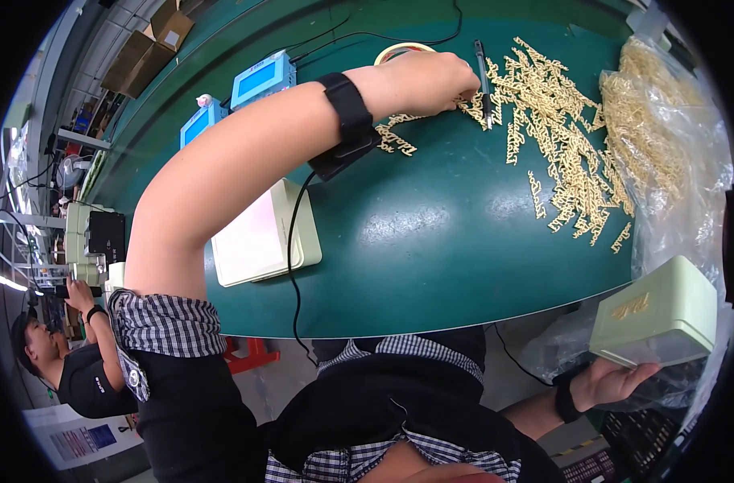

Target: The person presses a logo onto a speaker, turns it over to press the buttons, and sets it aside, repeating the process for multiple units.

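Gold-coloured script-shaped cutouts [574, 173] lie heaped toward the green desk's [431, 282] right edge. Left hand [431, 83] curls over stray ones; whether gripping, I cannot tell. Right hand [612, 381] holds a pale-green rounded box [665, 318] by the near right corner. Thin strokes likely bend: pinch lightly.

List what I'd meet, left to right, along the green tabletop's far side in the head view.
Smaller blue screen device → larger blue screen device → left hand → dark pen → heap of beige script-shaped cutouts → clear plastic bag of cutouts.
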`<state>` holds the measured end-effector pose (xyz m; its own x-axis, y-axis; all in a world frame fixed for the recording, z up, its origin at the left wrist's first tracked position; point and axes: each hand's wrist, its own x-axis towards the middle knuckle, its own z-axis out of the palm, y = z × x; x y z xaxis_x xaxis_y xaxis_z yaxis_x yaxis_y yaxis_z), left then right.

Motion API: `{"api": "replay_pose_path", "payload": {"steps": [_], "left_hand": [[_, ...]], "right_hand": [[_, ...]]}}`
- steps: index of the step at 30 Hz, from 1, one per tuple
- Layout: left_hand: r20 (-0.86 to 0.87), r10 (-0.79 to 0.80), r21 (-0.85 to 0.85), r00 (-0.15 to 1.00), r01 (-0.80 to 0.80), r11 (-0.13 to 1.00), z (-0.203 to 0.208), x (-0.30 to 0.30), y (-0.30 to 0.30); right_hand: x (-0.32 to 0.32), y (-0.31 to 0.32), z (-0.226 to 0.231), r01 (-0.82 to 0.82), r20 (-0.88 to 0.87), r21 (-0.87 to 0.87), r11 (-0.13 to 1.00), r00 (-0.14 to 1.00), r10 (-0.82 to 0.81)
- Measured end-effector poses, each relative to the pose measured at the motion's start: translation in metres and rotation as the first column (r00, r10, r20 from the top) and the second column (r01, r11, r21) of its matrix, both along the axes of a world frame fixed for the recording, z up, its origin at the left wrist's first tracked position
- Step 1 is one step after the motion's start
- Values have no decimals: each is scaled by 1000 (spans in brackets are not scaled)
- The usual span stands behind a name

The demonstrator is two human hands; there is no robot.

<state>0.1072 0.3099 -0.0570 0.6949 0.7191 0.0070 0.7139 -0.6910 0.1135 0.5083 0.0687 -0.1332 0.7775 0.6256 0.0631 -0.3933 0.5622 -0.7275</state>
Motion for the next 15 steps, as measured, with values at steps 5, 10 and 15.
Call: {"api": "replay_pose_path", "payload": {"steps": [5,10,15], "left_hand": [[-134,-1,-188,991,-25,982,14,2,4],[-80,-57,-271,995,33,962,18,-11,-2],[-84,-96,-377,992,58,924,31,-25,-17]], "right_hand": [[41,-16,-23,-600,158,444,666,784,601],[41,-11,-27,-600,143,437,670,782,607],[43,-10,-35,-587,119,424,690,791,600]]}}
